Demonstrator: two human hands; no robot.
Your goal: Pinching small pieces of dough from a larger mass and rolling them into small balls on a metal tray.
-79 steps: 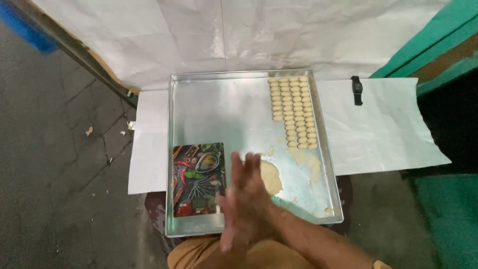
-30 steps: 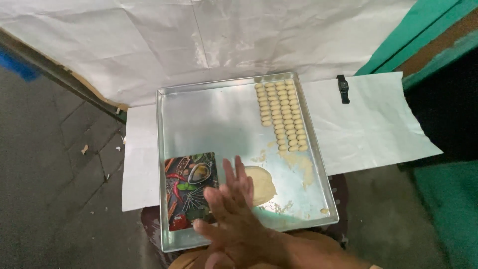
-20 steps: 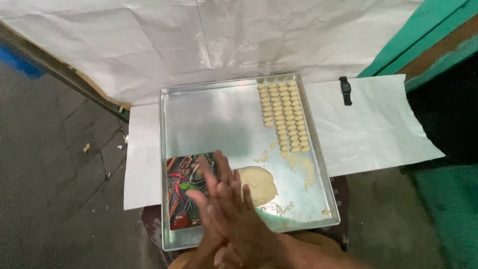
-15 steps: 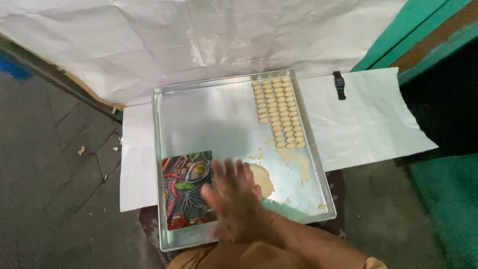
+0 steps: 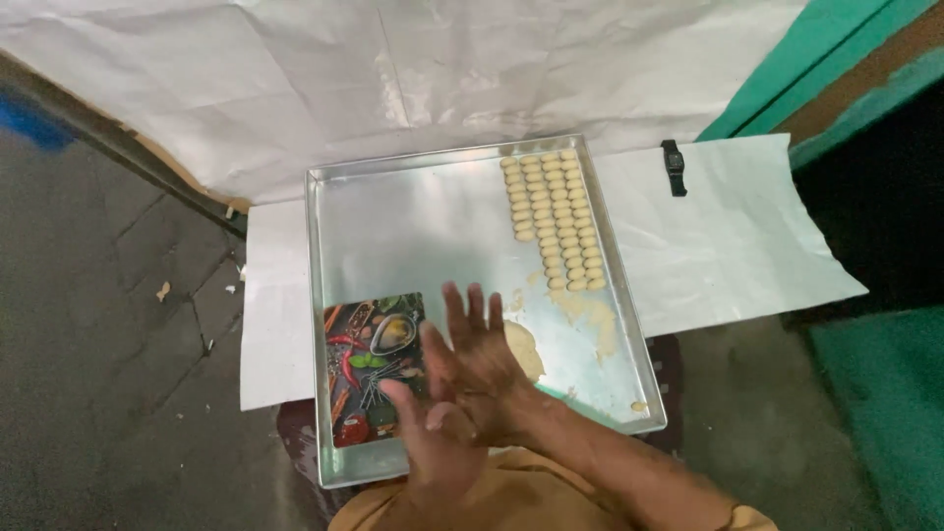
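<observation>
Fingers of the right hand are stretched out flat and a little spread, pointing to 12 o'clock, and this palm lies pressed on the left hand, which is under it and shows only a thumb and some knuckles. If something is held between the two palms I cannot tell, because they cover each other. Both hands are over the near edge of the tray, at about 6 o'clock of it. Just behind the hands, toward 1 o'clock, a pale dough lump lies on the tray, partly hidden. At 9 o'clock from the hands a colourful board rests in the tray's near left corner. Rows of small dough pieces fill the far right part, at 1 o'clock. White paper lies under the tray, with a black strap on it at 2 o'clock.
</observation>
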